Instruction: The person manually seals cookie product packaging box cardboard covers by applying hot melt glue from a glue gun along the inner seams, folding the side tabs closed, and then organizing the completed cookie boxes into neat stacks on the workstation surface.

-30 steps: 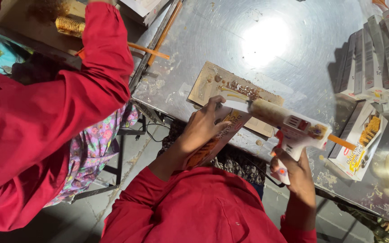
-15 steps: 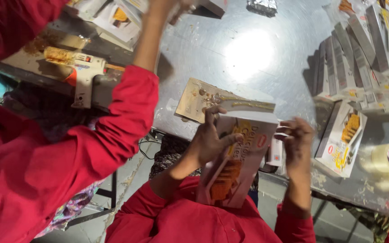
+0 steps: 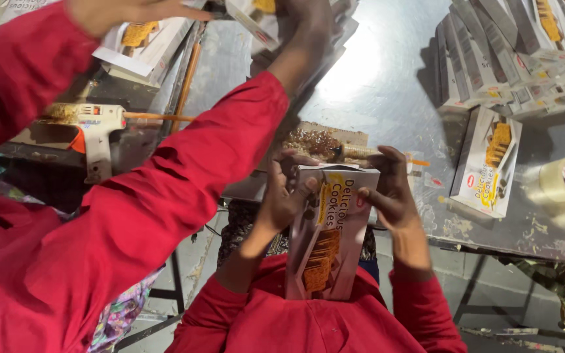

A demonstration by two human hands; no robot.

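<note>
Metal bench (image 3: 387,91) had open middle; stacked cartons (image 3: 511,59) crowded its far right corner. Biscuit carton (image 3: 327,229) overhung the near edge, now upright, clamped by left hand (image 3: 282,196) and right hand (image 3: 393,193), fingers pressing its top flap.

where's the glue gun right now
In the head view the glue gun lies at the left on a table edge, beyond the co-worker's red sleeve, left of the held biscuit box.

Glare on grey metal table (image 3: 387,85), concrete floor (image 3: 197,261) below
</note>
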